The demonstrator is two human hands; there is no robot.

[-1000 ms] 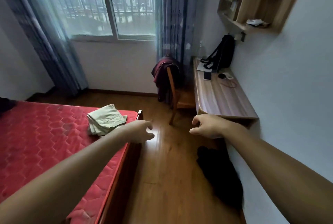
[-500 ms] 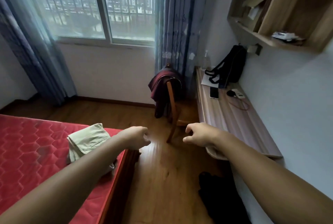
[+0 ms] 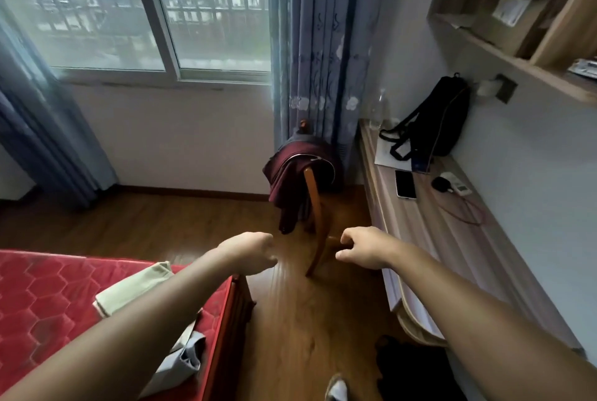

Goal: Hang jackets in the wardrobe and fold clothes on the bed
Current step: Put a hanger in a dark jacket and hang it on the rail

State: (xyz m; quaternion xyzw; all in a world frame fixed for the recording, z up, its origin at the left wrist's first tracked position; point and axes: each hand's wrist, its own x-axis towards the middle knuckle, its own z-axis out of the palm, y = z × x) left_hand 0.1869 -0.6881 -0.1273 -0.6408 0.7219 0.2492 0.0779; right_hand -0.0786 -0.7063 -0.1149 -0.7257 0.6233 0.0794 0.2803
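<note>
While both bare arms reach forward over the wooden floor (image 3: pixel 303 320), the left hand (image 3: pixel 250 253) and the right hand (image 3: pixel 361 249) hover side by side with a gap between them. Each has its fingers loosely curled and holds nothing (the backs of the hands face the camera, so most fingertips are hidden). Beyond the fingers, further off and between the two hands, a maroon jacket (image 3: pixel 290 181) is draped over the back of a wooden chair (image 3: pixel 315 223), with one part hanging down towards the floor. The chair's seat edge overlaps the right fingers in view, and I cannot tell whether they touch it. Behind the left fingers and to their left, a folded beige garment (image 3: pixel 139 287) lies on the red mattress of the bed (image 3: pixel 48 297), partly covered by the forearm. A grey garment (image 3: pixel 184 358) lies nearer the person, at the bed's edge. Right of the right fingers a long wooden surface (image 3: pixel 436 239) runs along the wall, carrying a phone (image 3: pixel 405 184) and a black backpack (image 3: pixel 433 123) at its far end. Well behind the right fingers, a dark garment (image 3: pixel 413 371) lies on the floor.
</note>
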